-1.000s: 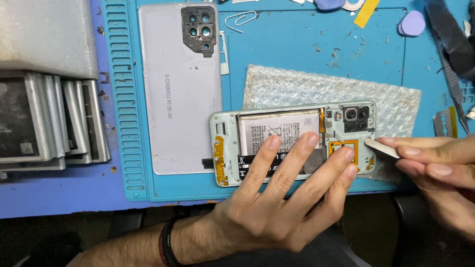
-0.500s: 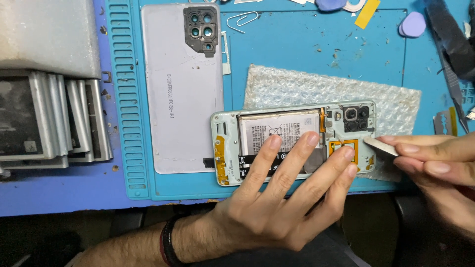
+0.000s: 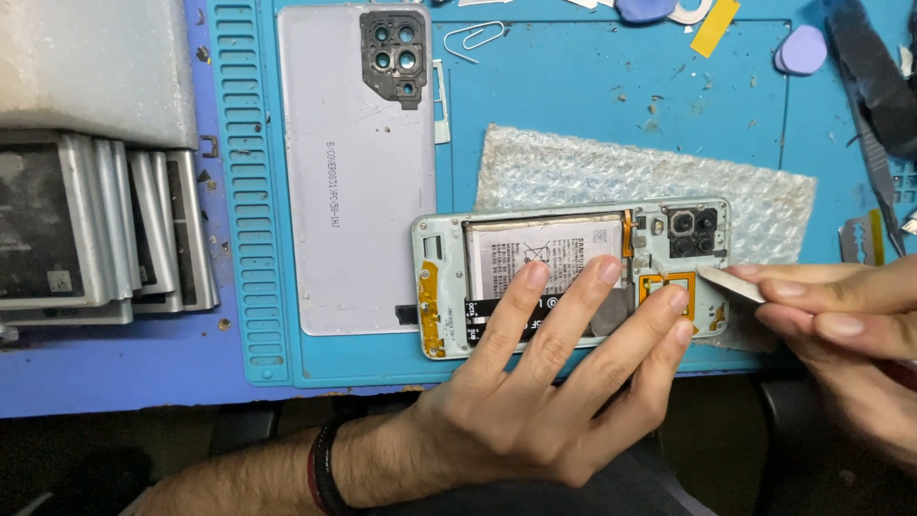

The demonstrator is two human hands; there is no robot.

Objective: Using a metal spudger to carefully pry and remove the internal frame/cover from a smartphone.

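Note:
An opened phone (image 3: 535, 239) lies face down on a sheet of bubble wrap (image 3: 611, 172), showing its battery, camera module and orange flex parts. My left hand (image 3: 544, 382) presses flat on the phone's lower half with the fingers spread across the battery and board. My right hand (image 3: 841, 325) comes in from the right edge and pinches a thin flat pry tool (image 3: 731, 284), whose tip touches the phone's right end beside the orange flex. The removed back cover (image 3: 358, 162) lies inside up to the left of the phone.
A blue work mat (image 3: 592, 86) covers the bench. Several stacked phone frames (image 3: 95, 229) sit at the left under a grey tray (image 3: 91, 67). A paper clip (image 3: 475, 36), lilac picks (image 3: 800, 50), a yellow strip (image 3: 714, 26) and tweezers (image 3: 874, 143) lie at the back.

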